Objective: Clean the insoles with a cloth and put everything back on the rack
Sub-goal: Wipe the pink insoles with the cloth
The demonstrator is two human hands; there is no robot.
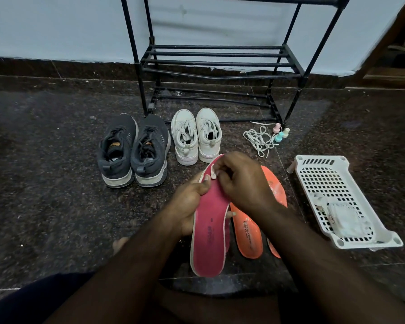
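Observation:
My left hand (188, 204) grips a pink insole (209, 232) by its left edge and holds it above the floor. My right hand (240, 181) presses a small white cloth (212, 174) onto the insole's toe end. Two orange insoles (247, 232) lie on the floor under and to the right of the pink one. The black metal rack (216, 61) stands empty against the wall ahead.
A pair of dark grey sneakers (132, 150) and a pair of white sneakers (195, 135) stand on the granite floor in front of the rack. White laces (258, 140) and small pastel bottles (281, 134) lie right of them. A white plastic basket (337, 195) with white packets sits at the right.

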